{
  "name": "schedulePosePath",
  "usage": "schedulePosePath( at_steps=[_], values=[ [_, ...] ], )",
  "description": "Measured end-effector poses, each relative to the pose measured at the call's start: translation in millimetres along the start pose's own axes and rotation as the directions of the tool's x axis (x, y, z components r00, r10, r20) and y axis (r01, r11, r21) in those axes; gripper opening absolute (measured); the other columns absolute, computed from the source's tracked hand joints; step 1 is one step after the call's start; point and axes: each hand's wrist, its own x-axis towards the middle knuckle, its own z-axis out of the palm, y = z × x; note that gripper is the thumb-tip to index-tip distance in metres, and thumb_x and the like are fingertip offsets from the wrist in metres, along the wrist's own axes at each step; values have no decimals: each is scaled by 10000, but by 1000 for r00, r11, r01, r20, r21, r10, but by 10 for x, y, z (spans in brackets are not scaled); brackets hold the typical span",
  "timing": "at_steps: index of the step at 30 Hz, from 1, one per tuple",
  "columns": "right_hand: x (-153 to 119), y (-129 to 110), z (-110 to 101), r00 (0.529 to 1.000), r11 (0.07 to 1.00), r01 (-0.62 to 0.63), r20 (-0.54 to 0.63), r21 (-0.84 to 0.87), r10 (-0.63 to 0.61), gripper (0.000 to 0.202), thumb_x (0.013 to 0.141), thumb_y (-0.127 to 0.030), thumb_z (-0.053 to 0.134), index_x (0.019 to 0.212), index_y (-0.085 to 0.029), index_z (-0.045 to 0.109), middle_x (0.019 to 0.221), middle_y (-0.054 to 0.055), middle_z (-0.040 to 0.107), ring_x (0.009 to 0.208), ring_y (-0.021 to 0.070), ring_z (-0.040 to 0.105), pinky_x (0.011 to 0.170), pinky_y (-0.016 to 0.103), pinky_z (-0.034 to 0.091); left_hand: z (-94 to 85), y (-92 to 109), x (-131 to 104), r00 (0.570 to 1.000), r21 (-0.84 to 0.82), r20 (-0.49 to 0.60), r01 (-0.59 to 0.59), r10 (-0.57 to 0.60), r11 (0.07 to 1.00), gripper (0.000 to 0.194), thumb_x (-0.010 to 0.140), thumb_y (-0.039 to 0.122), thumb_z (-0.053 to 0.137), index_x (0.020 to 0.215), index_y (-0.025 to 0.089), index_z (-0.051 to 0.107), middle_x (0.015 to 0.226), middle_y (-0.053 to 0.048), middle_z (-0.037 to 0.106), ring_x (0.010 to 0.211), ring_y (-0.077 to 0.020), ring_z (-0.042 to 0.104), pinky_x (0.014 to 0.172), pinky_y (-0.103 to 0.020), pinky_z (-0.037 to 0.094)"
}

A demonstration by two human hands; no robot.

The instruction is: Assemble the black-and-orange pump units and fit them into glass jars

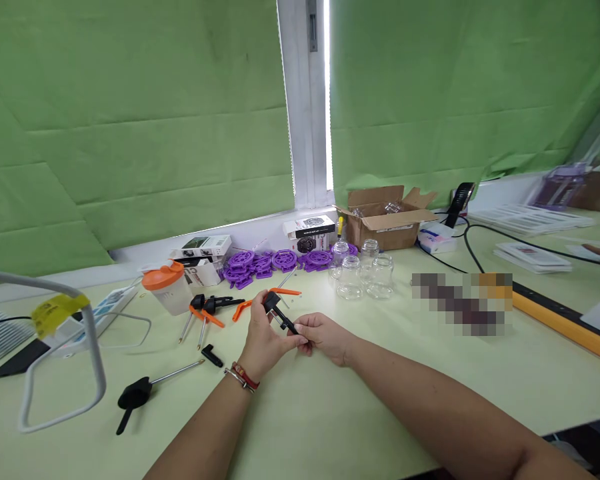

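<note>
1. While the left hand (261,341) steadies the black part (273,304) between its thumb and fingers, the right hand (321,333) pinches its lower end with closed fingertips; the work in hand appears to be close, two-handed handling.
2. The part is tilted, upper end to the left, above the table (300,413). Judging by its slimness, moving it calls for a light, steady grip from both hands; whether anything small is hidden under the fingers, I cannot tell.
3. Just beyond the left fingers lies an orange strip (287,291), near enough to be knocked. A small black piece (213,356) sits near the left wrist, and a black scoop (135,393) farther left.
4. Farther back are purple rings (285,260), the orange-lidded cup (165,275), glass jars (351,277) and an open carton (390,235); the jars look easiest to tip with a wide reach.
</note>
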Motion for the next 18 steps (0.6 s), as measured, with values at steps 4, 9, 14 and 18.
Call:
schedulePosePath(
  at_steps=[4, 9, 14, 18],
  values=[
    [-11, -7, 14, 1000, 1000, -4, -3, 5, 4, 320, 713, -444, 641, 728, -126, 610, 511, -29, 502, 482, 79, 446, 494, 226, 322, 8, 5, -1, 1000, -30, -4, 2, -3, 1000, 948, 460, 291, 830, 1217, 223, 264, 1222, -107, 374, 1157, -244, 424, 973, -459, 391],
    [-15, -22, 22, 1000, 1000, 23, 6, 12, -23, 375, 723, -499, 610, 708, -125, 598, 514, -19, 519, 478, 84, 457, 500, 234, 338, 14, 14, -13, 1000, -55, -3, 23, -23, 998, 957, 456, 275, 830, 1237, 241, 278, 1339, -138, 259, 1219, -275, 358, 940, -467, 412],
    [-5, -21, 48, 999, 997, 33, 20, 69, -34, 382, 717, -515, 611, 693, -134, 588, 523, -27, 502, 466, 81, 423, 511, 253, 374, 13, 29, -11, 999, 34, 47, -4, 2, 999, 1063, 431, 338, 833, 1296, 254, 220, 1394, -146, 152, 1261, -300, 290, 914, -460, 431],
    [-17, -32, 64, 1000, 990, -17, 25, 143, 13, 363, 712, -492, 633, 710, -130, 606, 652, 6, 570, 490, 67, 410, 544, 260, 371, 19, -4, -16, 996, 170, 60, -76, 67, 983, 1202, 396, 415, 833, 1357, 223, 137, 1393, -183, 177, 1288, -346, 229, 1003, -534, 304]
  ],
)
